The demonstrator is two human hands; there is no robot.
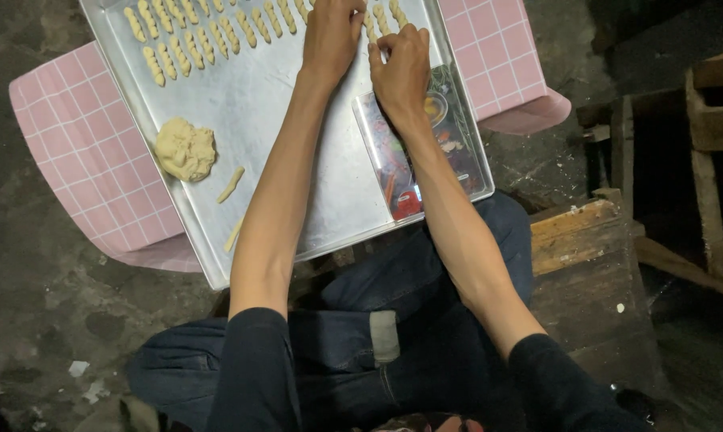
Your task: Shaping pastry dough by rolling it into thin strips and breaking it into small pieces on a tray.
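On the left of the metal tray (pixel 297 160), your dough lump (pixel 185 149) and 2 loose dough strips (pixel 231 185) sit apart from the rows of twisted pieces (pixel 189 36), within easy reach. At the far edge, your left hand (pixel 331 36) presses fingers-down and your right hand (pixel 401 68) pinches narrowly on a twisted piece there. A colourful plastic packet (pixel 413 152) lies under your right wrist, on the pink checked surface (pixel 81 152).

Bare tray (pixel 297 136) between dough lump (pixel 185 149), packet (pixel 421 152)

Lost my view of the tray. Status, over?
Both hands, left hand and right hand, on twisted dough pieces at tray's far end. Dough lump untouched. Plastic packet under right wrist.
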